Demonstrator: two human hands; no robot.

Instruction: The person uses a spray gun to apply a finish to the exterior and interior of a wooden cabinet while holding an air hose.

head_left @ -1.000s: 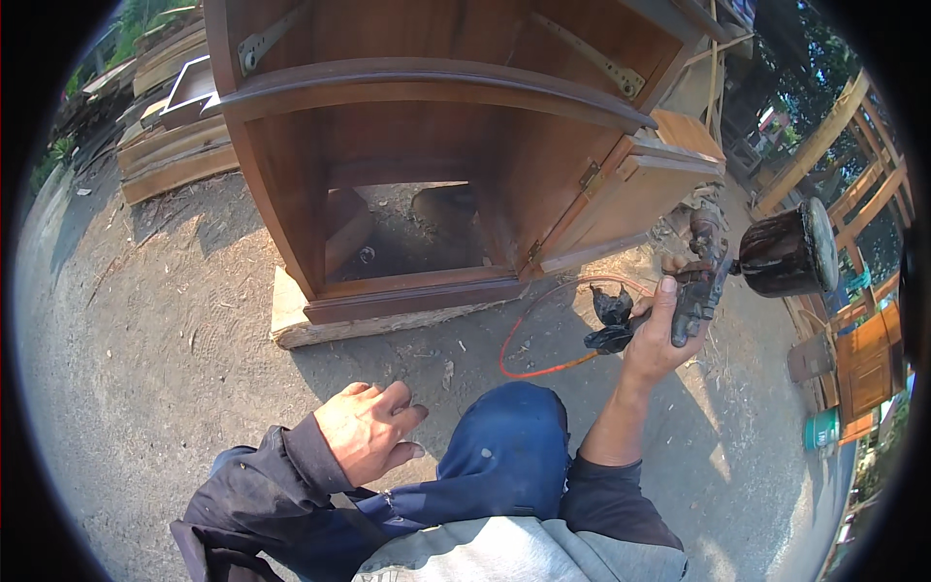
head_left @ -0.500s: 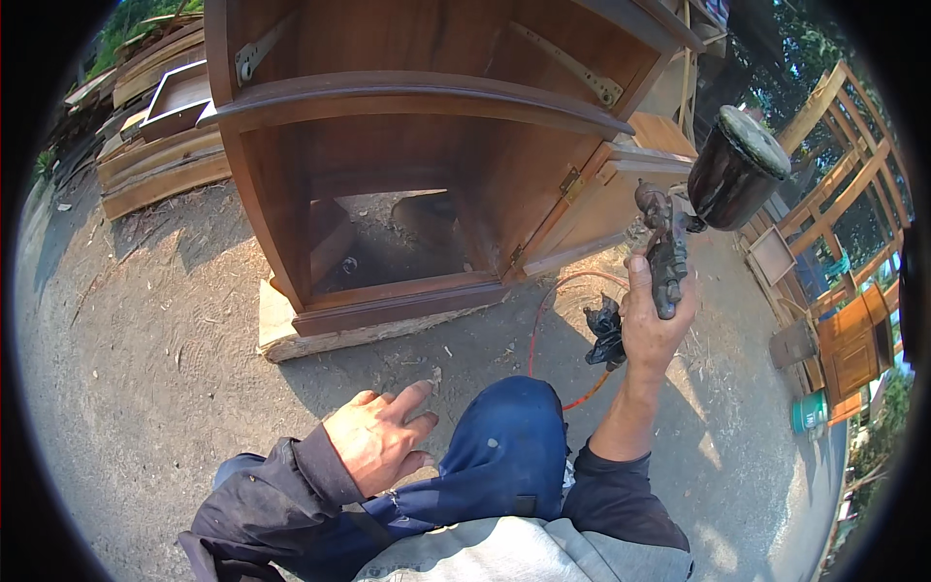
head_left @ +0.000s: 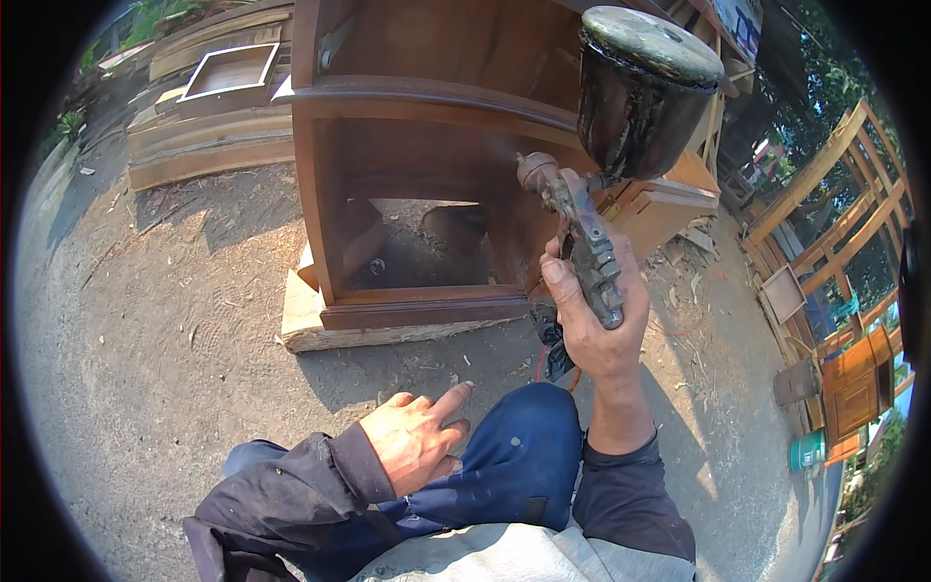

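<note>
My right hand [head_left: 609, 315] is wrapped round a paint-smeared spray gun [head_left: 574, 218], thumb on its near side. A dark cup with a pale lid [head_left: 648, 92] rises from the gun. The nozzle points left at the inside of a brown wooden cabinet [head_left: 427, 312], with a faint mist in front of it. Nothing is in my left hand [head_left: 415, 436], which hovers by my bent knee with its fingers apart. The cabinet's lower bay is open at the front and shows the ground through its bottom. Behind the gun, the swung-out door [head_left: 664, 199] is partly hidden.
Wooden blocks [head_left: 305, 325] raise the cabinet off the dirt ground. Stacked planks [head_left: 213, 145] with a drawer [head_left: 231, 78] on them stand at the left. Timber frames [head_left: 834, 184], an orange-brown cabinet [head_left: 855, 388] and a green bucket [head_left: 807, 451] line the right. A black bag-like bundle [head_left: 553, 344] and red hose lie below my right hand.
My right hand has brought the spray gun left and closer to the cabinet opening, and mist now shows at its nozzle. The view has shifted; my left hand stays near my knee.
</note>
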